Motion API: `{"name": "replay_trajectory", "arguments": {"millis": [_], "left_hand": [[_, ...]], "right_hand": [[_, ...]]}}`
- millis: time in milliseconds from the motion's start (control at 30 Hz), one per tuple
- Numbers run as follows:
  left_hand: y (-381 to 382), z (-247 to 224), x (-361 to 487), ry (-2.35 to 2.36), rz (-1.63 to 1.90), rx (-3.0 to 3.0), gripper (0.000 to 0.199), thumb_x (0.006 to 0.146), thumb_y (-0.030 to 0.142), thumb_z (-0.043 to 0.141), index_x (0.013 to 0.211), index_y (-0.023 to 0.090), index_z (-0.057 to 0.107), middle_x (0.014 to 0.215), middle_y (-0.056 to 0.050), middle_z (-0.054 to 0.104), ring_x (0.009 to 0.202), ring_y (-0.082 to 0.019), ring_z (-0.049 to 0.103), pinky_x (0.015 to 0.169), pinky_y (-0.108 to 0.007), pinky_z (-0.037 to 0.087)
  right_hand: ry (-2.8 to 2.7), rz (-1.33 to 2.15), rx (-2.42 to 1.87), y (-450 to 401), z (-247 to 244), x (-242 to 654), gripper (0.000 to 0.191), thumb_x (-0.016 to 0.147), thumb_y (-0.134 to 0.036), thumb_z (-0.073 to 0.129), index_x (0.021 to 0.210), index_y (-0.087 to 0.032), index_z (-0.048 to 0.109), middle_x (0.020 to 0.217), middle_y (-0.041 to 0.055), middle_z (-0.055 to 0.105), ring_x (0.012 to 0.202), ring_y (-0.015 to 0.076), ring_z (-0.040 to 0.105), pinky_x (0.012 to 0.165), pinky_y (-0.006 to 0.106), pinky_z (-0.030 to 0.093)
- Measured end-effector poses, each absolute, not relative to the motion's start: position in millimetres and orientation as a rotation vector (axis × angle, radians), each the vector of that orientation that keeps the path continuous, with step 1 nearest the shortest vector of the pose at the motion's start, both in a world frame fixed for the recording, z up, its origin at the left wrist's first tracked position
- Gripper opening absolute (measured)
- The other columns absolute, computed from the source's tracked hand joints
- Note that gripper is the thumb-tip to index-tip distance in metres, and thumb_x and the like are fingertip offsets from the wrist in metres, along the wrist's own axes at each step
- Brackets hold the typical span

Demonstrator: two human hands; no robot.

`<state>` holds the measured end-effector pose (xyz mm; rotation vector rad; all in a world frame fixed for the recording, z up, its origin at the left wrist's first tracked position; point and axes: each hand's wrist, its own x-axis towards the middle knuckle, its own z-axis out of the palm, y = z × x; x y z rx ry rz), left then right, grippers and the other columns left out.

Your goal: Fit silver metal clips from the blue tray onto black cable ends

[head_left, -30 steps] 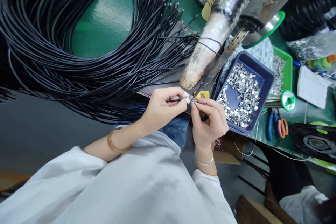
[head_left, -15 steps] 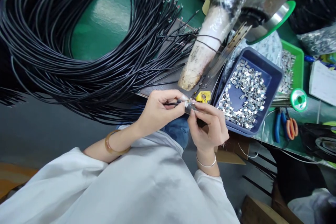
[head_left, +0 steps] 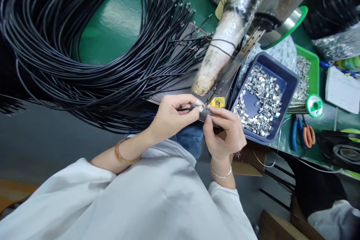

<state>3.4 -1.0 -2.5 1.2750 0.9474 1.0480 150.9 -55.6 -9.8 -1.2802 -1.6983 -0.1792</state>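
The left hand [head_left: 173, 116] has its fingers closed on a cable [head_left: 185, 109], its end near the yellow piece [head_left: 218, 102]; I cannot tell whether the right hand [head_left: 226, 133] grips too. The paper [head_left: 343, 90] is unreadable.

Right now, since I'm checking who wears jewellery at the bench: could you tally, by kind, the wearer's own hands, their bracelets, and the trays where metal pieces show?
Hands: 2, the left hand and the right hand
Bracelets: 2, an amber bangle and a silver bangle
Trays with pieces showing: 2, a blue tray and a green tray
Total: 6
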Motion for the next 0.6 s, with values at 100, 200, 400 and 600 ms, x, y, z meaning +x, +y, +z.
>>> {"name": "replay_trajectory", "arguments": {"millis": [100,200,400,600], "left_hand": [[-2.4,-3.8,2.7,0.920,1.018,1.266,0.009,0.077,0.017,0.068,0.077,0.011,0.076,0.063,-0.001,0.064,0.051,-0.006,0.043,0.045,-0.018,0.029],[-4.8,-2.9,2.2,0.883,0.987,1.271,0.009,0.077,0.016,0.068,0.078,0.011,0.076,0.065,-0.001,0.065,0.051,-0.005,0.041,0.045,-0.018,0.029],[-9.6,-3.6,1.8,0.901,0.939,1.245,0.006,0.077,0.018,0.069,0.072,0.014,0.068,0.052,0.007,0.038,0.049,-0.005,0.026,0.045,-0.021,0.018],[-7.0,1.1,2.9,0.891,0.975,1.141,0.013,0.076,0.023,0.069,0.068,0.014,0.064,0.051,0.008,0.034,0.048,-0.006,0.027,0.046,-0.022,0.020]], "right_hand": [[-1.662,-0.106,-1.260,-56.7,-13.7,150.7,0.015,0.088,-0.011,0.070,0.095,-0.022,0.063,0.097,0.0024,0.078,0.088,0.0150,0.077,0.078,0.029,0.065],[-1.536,0.042,-1.220,-57.7,-17.2,152.9,0.013,0.091,-0.013,0.066,0.098,-0.022,0.062,0.094,0.0011,0.078,0.085,0.0164,0.078,0.072,0.030,0.066],[-1.366,-0.211,-1.084,-60.9,-16.6,163.7,0.013,0.092,-0.021,0.068,0.104,-0.024,0.067,0.066,-0.0079,0.064,0.043,0.0080,0.059,0.039,0.021,0.050],[-1.435,-0.079,-1.250,-63.7,-12.7,157.0,0.025,0.091,-0.009,0.065,0.112,-0.023,0.062,0.087,-0.0032,0.077,0.075,0.0145,0.078,0.067,0.029,0.068]]}}
